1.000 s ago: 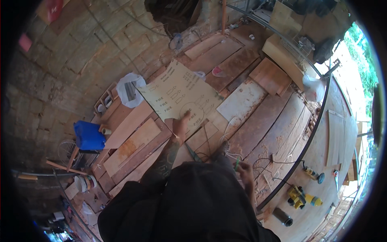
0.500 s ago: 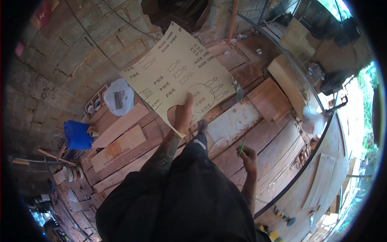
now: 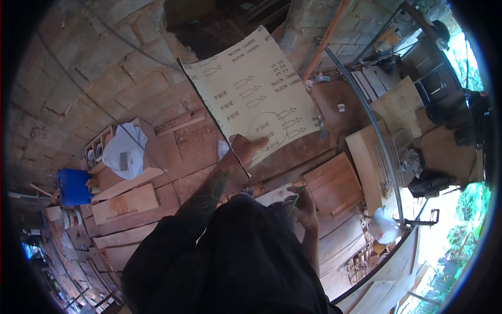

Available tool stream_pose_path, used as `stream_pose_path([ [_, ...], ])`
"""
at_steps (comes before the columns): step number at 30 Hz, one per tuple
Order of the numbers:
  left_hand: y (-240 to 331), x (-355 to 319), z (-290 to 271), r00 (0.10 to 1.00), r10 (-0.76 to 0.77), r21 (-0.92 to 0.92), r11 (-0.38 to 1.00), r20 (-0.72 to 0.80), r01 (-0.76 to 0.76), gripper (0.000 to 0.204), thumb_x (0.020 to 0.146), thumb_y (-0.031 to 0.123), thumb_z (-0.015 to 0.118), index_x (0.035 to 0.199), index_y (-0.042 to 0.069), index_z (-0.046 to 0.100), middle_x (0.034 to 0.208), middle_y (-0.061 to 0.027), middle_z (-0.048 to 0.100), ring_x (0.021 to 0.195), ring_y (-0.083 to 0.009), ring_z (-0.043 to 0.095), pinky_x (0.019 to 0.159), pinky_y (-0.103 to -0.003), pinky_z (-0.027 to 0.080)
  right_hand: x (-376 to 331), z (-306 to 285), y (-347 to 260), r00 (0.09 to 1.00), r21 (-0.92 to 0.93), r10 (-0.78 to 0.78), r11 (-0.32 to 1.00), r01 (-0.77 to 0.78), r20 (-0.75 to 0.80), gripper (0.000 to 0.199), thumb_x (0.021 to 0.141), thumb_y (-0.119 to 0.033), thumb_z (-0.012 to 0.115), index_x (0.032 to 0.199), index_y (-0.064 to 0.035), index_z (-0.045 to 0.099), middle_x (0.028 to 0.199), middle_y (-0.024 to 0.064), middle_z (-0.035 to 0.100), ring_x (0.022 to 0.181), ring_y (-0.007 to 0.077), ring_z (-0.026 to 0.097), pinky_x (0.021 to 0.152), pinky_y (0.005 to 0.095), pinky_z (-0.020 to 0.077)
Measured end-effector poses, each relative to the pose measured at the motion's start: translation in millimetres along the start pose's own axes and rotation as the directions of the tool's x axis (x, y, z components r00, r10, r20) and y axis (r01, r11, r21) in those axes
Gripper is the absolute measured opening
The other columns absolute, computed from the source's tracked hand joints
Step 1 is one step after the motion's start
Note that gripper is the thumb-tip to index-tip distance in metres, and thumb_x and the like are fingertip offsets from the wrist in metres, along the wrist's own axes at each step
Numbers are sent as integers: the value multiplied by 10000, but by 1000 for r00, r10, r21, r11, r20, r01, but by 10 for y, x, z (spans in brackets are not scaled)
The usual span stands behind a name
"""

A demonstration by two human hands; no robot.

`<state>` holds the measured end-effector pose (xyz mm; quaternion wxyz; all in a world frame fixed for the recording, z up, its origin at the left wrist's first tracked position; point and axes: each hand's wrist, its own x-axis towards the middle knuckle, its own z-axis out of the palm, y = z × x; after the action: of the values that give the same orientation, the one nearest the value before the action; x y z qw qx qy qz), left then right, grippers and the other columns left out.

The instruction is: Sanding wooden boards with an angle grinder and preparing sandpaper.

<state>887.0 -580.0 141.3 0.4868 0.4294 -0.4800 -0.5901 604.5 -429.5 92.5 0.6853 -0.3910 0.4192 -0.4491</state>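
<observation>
A large tan sheet of sandpaper (image 3: 246, 86), printed side up, is gripped at its near edge by my left hand (image 3: 247, 148), with the thumb lying on top. A circle outline shows on the sheet near my thumb, among printed arrows. The sheet's left edge curls. My right hand (image 3: 306, 209) is below and to the right of the sheet, apart from it, with its fingers closed round a thin green pencil-like stick (image 3: 295, 200). Whether it is a pencil or a pen I cannot tell.
Wooden boards (image 3: 125, 206) lie on the left, beside a blue container (image 3: 74, 186) and a white plastic bag (image 3: 125, 152). A reddish wooden panel (image 3: 334, 183) lies to the right. Beyond it curves a metal pipe (image 3: 386, 141). A block wall (image 3: 110, 78) rises at the far left.
My view has swung to the right. The sheet remains in my left hand, its left edge now curled. My right hand has come nearer to the sheet with the green stick.
</observation>
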Motion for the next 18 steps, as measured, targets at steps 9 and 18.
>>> stream_pose_path([
  [9, -475, 1991, 368, 875, -295, -22, 950, -385, 310, 483, 933, 290, 819, 1248, -61, 713, 1168, -154, 770, 1020, -226, 734, 884, -352, 587, 2132, -1055, -387, 979, -50, 123, 992, -116, 162, 455, 811, 33, 813, 1245, 16, 678, 1055, 76, 722, 980, 169, 692, 908, 330, 571],
  [18, -594, 3772, 793, 771, -268, -72, 958, -579, 278, 422, 974, 92, 729, 1358, -47, 622, 1253, -132, 718, 1094, -221, 696, 923, -381, 575, 4611, -2515, -1592, 924, -357, 159, 934, -25, 349, 169, 839, -21, 767, 1004, 20, 757, 906, 61, 708, 912, 129, 677, 846, 305, 550],
])
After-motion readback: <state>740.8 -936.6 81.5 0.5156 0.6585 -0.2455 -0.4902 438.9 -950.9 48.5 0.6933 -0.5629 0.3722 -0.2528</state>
